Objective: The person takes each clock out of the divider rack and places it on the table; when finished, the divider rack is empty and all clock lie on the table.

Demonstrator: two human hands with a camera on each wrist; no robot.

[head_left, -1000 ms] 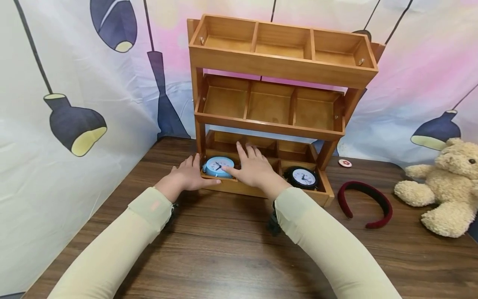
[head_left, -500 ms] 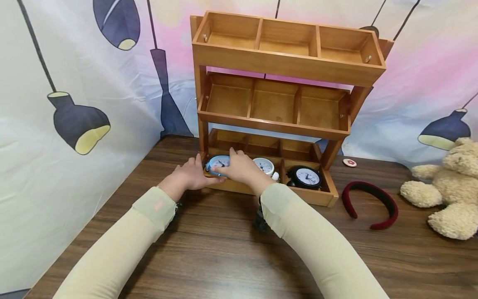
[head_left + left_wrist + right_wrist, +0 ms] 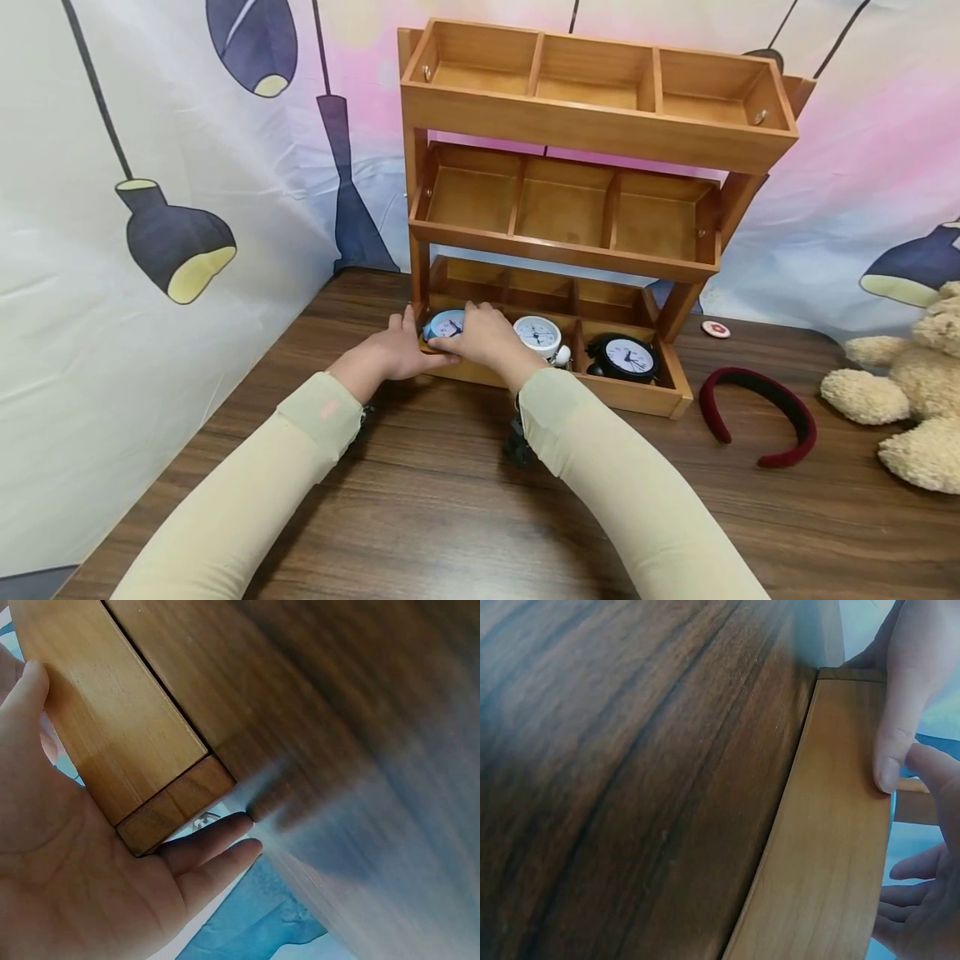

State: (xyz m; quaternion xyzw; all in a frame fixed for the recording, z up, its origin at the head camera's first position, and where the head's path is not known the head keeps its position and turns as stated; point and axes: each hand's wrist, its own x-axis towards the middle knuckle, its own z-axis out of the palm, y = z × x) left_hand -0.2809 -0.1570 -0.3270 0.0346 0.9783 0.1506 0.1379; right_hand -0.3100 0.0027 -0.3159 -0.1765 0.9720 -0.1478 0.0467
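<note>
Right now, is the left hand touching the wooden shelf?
Touching: in the right wrist view, the left hand rests its thumb tip on the front board of the wooden shelf.

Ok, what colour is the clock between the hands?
The clock is light blue, best seen in the head view.

To the right of the right hand (image 3: 491, 337), a dark red headband (image 3: 789, 402) lies on the wooden surface (image 3: 435, 525). Farther right sits a beige teddy bear (image 3: 932, 375), partly cut off. A small white disc (image 3: 716, 329) with a red mark lies beyond the headband. Left of and beyond the left hand (image 3: 392, 350) hangs a backdrop (image 3: 277, 200) printed with lamps (image 3: 174, 237).
</note>
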